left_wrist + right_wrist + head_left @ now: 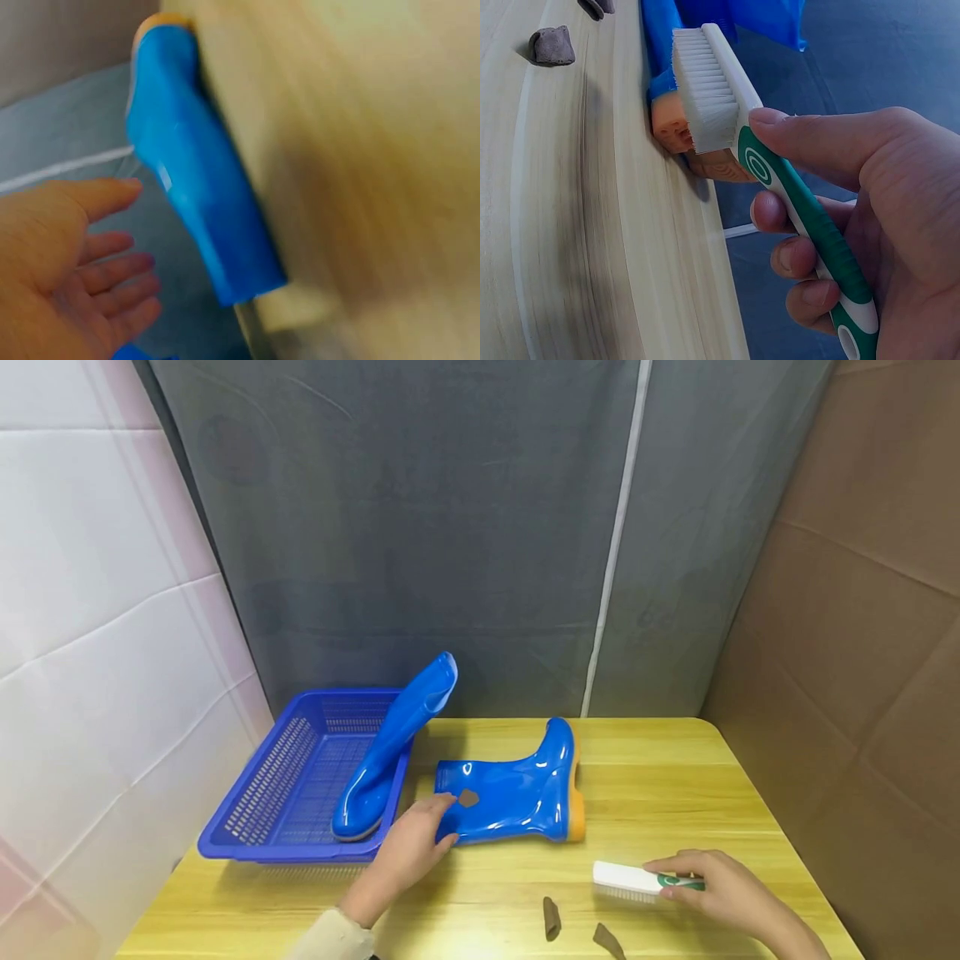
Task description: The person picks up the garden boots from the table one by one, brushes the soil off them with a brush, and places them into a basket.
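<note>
wrapping the fingers of our right hand (716, 889) around the white-and-green brush (626, 877), we hold our left hand (408, 850) with thumb and loosely straight fingers apart by the top end of the blue boot (513, 789) lying sideways on the table (660, 777), though we cannot tell whether they touch.

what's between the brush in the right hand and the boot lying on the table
In the head view, only bare tabletop shows between the brush and the lying boot; the two brown pieces on the table lie outside that stretch.
</note>
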Available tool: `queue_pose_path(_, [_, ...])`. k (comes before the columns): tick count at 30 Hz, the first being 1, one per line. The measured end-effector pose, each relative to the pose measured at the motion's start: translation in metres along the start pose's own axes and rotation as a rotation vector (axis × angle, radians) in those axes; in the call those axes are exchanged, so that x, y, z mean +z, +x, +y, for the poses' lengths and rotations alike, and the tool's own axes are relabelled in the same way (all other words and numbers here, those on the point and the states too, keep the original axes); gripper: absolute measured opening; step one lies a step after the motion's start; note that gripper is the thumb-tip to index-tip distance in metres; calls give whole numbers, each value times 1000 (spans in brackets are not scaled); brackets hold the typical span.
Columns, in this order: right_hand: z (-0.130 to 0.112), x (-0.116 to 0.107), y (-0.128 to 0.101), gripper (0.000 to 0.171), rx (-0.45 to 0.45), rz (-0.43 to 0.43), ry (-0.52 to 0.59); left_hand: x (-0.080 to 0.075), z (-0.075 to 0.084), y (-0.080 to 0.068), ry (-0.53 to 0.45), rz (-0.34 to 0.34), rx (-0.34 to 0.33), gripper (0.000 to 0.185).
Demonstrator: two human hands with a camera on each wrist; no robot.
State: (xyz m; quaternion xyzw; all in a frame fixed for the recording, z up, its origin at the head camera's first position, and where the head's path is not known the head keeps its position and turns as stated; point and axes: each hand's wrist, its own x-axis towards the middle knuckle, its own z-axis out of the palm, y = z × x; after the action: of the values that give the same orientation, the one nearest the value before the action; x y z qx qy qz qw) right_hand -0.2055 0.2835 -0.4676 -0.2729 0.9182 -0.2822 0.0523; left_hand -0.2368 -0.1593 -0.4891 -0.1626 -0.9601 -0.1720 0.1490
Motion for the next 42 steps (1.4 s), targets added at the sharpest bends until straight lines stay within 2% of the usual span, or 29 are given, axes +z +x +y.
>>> queue_pose_path(4, [1, -1, -1, 37, 4, -11, 12, 15, 1, -5, 101, -12, 42, 56])
queue_pose_path(10, [2, 0, -1, 40, 6, -18, 30, 32, -6, -8, 213, -21, 23, 53])
queue_pose_path(14, [2, 1, -2, 38, -2, -4, 21, 38, -12, -8, 243, -41, 12, 46])
queue_pose_path(20, [2, 2, -3, 37, 11, 7, 4, 43, -18, -6, 231, -53, 4, 47])
queue_pose_path(23, [2, 2, -3, 38, 16, 1, 16, 45, -20, -4, 241, -9, 25, 47])
queue_pose_path(29, [3, 2, -4, 39, 21, -3, 17, 47, -20, 1, 251, 154, 75, 33])
queue_pose_path(35, [1, -1, -4, 39, 22, 5, -2, 38, -11, 12, 170, 340, 139, 21])
queue_pose_path(37, [1, -1, -4, 38, 20, 14, -12, 31, -5, 17, 129, 368, 152, 21])
queue_pose_path(42, [-1, -2, -4, 35, 16, 35, -38, 7, 19, 31, 50, 363, 181, 25])
